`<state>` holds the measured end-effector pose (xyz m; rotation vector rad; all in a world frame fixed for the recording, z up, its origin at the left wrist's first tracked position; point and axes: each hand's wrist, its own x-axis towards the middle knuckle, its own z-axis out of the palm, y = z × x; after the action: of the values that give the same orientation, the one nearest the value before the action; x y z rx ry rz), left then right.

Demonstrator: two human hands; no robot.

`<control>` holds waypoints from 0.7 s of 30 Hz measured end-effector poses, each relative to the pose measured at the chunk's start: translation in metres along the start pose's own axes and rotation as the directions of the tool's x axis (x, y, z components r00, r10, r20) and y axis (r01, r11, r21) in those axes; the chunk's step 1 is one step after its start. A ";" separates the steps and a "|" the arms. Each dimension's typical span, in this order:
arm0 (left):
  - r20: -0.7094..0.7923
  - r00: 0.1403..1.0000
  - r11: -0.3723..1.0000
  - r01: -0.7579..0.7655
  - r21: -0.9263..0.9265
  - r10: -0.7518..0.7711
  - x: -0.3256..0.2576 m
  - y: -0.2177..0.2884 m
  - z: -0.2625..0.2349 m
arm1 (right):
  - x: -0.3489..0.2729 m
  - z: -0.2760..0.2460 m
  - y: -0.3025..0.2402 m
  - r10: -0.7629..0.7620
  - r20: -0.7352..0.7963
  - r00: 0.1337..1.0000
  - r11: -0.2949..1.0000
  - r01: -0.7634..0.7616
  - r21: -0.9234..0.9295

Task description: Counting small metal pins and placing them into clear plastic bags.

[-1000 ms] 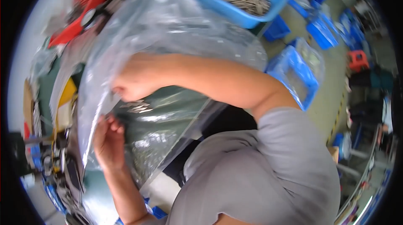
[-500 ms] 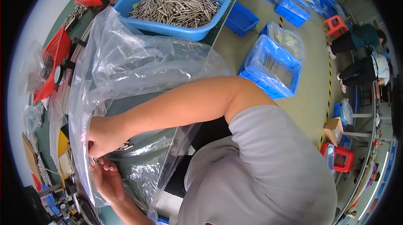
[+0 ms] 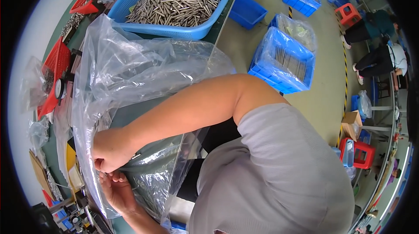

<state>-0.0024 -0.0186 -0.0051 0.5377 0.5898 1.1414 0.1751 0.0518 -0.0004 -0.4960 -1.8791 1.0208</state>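
My right hand (image 3: 112, 149) reaches in from the right over a clear plastic sheet (image 3: 148, 70). Its fingers are closed in a pinch, with whatever they hold hidden. Just below, my left hand (image 3: 118, 194) is turned palm up, fingers curled and thumb drawn in. The fingertips of both hands meet over the bench's left part, and something small between them is too hidden to name. A few short metal pins (image 3: 136, 156) lie beside my right wrist, partly covered by it.
A blue basket (image 3: 222, 4) full of metal pins (image 3: 176, 4) stands at the far end. Red baskets (image 3: 59, 59) and a dial gauge (image 3: 60, 89) line the left side. Blue crates (image 3: 283, 65) sit on the floor at right, with red stools (image 3: 363, 153) and two people beyond.
The view has shifted slightly. My right hand has come lower and covers more of the loose pins. The fingertips of both hands stay together.
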 end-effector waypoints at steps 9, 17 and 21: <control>0.021 1.000 1.000 0.002 0.020 -0.002 -0.002 0.001 0.000 | 0.000 -0.004 -0.008 0.121 0.058 0.991 0.985 -0.112 -0.128; -0.007 1.000 1.000 0.001 0.013 -0.001 -0.002 0.001 -0.001 | -0.002 0.000 -0.007 0.059 0.008 0.998 0.997 -0.058 -0.050; 0.012 1.000 0.999 0.000 0.048 0.000 0.002 0.000 -0.005 | -0.002 -0.004 -0.002 0.073 0.002 0.997 0.995 -0.072 -0.071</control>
<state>-0.0049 -0.0159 -0.0097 0.5852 0.6083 1.1255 0.1793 0.0509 0.0014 -0.6083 -1.9185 1.0055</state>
